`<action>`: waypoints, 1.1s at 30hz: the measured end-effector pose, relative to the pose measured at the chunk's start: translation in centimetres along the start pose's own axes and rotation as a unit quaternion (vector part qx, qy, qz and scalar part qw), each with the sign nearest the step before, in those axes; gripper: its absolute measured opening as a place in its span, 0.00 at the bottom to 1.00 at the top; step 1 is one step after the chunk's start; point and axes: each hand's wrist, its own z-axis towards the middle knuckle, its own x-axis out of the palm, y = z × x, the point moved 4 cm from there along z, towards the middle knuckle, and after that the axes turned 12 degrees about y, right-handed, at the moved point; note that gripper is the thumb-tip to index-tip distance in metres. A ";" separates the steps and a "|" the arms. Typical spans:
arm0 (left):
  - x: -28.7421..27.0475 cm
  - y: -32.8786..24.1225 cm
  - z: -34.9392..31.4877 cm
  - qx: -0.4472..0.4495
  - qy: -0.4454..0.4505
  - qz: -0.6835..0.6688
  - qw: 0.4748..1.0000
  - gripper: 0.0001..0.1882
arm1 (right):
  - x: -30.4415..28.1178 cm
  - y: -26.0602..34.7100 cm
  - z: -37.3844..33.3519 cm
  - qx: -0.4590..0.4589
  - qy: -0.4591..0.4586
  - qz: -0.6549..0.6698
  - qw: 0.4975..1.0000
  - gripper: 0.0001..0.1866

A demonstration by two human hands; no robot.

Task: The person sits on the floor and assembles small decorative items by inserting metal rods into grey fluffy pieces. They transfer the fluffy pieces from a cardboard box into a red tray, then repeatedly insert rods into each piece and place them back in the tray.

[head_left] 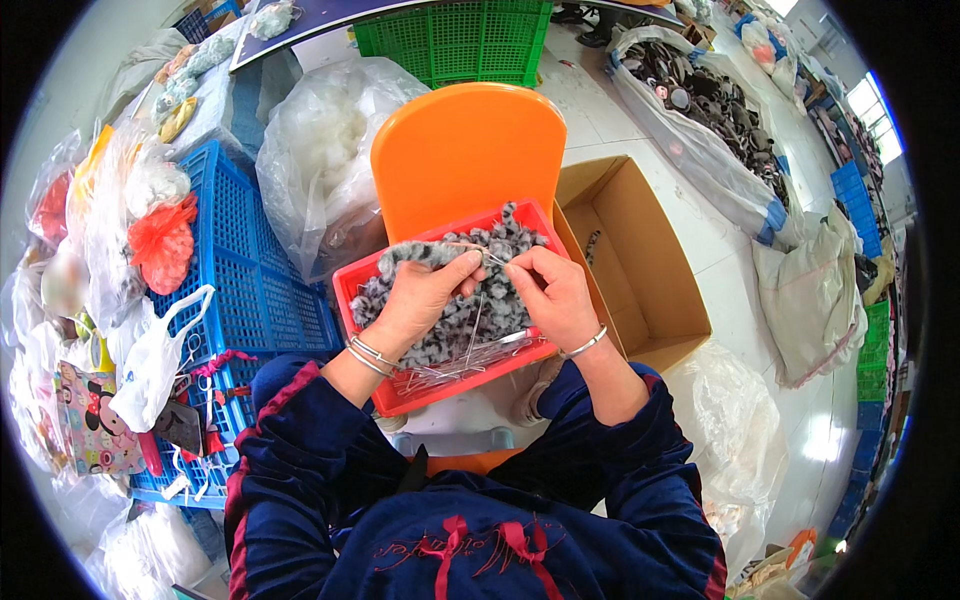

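the left hand (418,300) and the right hand (556,298) meet over a red plastic basket (352,288) that rests on the seat of an orange chair (465,150). both hands are closed in a pinch: the left fingers grip a grey and black fuzzy strip (425,253) near its end, and the right fingertips hold what looks like a thin wire or hair clip against it, but this part is too small to tell for sure. the strip lies at about 12 o'clock from the hands, on top of a heap of similar fuzzy strips (455,325) in the basket. thin metal wire pieces (470,365) lie at the basket's near edge, at 6 o'clock from the hands.

in my judgement the step in hand is joining the strip to the metal piece; the next move seems to call for a steady, fine pinch and good alignment of both parts.

an open cardboard box (640,270) stands on the pale tiled floor (610,110) at 3 o'clock from the basket, a blue plastic crate (240,260) at 9 o'clock, a green crate (455,40) at 12 o'clock. clear plastic bags (320,150) and white sacks (810,300) fill the room around.
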 end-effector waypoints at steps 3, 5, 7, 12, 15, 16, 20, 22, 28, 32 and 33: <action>-0.1 0.0 0.0 -0.003 0.009 0.029 1.000 0.09 | 0.0 -0.1 0.0 -0.014 0.006 -0.007 1.000 0.05; -0.2 0.1 0.1 -0.004 0.012 0.032 0.999 0.10 | -0.2 -0.1 0.0 -0.021 0.013 -0.009 1.000 0.05; -0.4 -0.1 0.1 -0.008 0.030 0.081 0.996 0.10 | -0.5 0.1 0.1 0.009 0.048 0.009 0.999 0.05; -0.1 -1.3 -0.4 -0.057 0.105 0.235 0.965 0.11 | -1.2 -1.1 -0.2 0.045 0.157 0.042 0.986 0.06; 0.6 -2.0 -1.1 -0.073 0.153 0.302 0.938 0.10 | -1.0 -1.7 -0.5 0.076 0.233 0.048 0.968 0.07; 0.6 -1.9 -1.2 -0.085 0.151 0.295 0.940 0.10 | -0.8 -1.7 -0.5 0.076 0.231 0.061 0.968 0.07; 0.0 -0.6 -0.9 -0.088 0.126 0.217 0.964 0.11 | 0.2 -2.2 -0.7 0.084 0.192 0.143 0.967 0.07; 0.0 -0.2 -0.7 -0.078 0.096 0.165 0.979 0.11 | 0.8 -2.6 -0.8 0.090 0.149 0.179 0.968 0.07; 0.2 0.7 -0.5 -0.032 0.050 0.072 0.996 0.08 | 2.6 -2.3 -0.9 0.115 0.096 0.214 0.965 0.07; -0.7 0.2 -0.2 -0.026 0.013 0.083 0.996 0.08 | 0.7 -3.0 -0.2 0.174 0.140 0.200 0.954 0.10; -1.2 -0.3 0.0 -0.024 -0.001 0.081 0.996 0.08 | -0.1 -3.0 -0.1 0.184 0.151 0.182 0.954 0.10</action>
